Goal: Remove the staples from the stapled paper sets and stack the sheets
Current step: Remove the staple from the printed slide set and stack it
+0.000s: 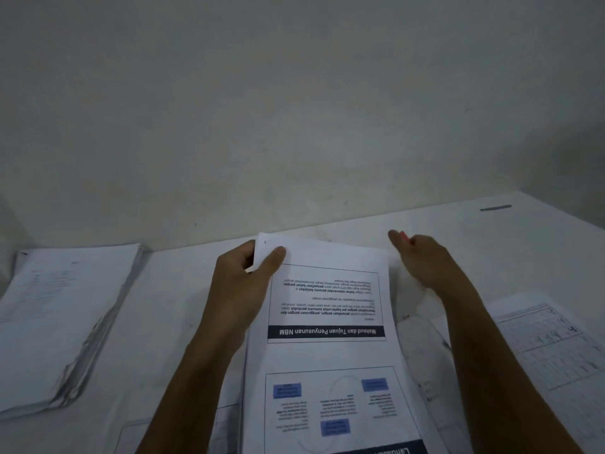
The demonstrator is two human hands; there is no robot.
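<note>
A printed paper set (327,322) with dark title bars and blue boxes lies upside down to me in the middle of the white table (170,306). My left hand (242,283) pinches its far left corner, thumb on top and fingers underneath. My right hand (422,257) hovers at the set's far right corner and holds a small red tool (405,237), of which only the tip shows. A thick stack of loose sheets (59,322) lies at the left.
More printed sheets with tables (550,348) lie at the right under my right forearm, and others show beneath the set near the bottom edge. A short grey strip (495,208) lies at the far right of the table. A plain wall stands right behind the table.
</note>
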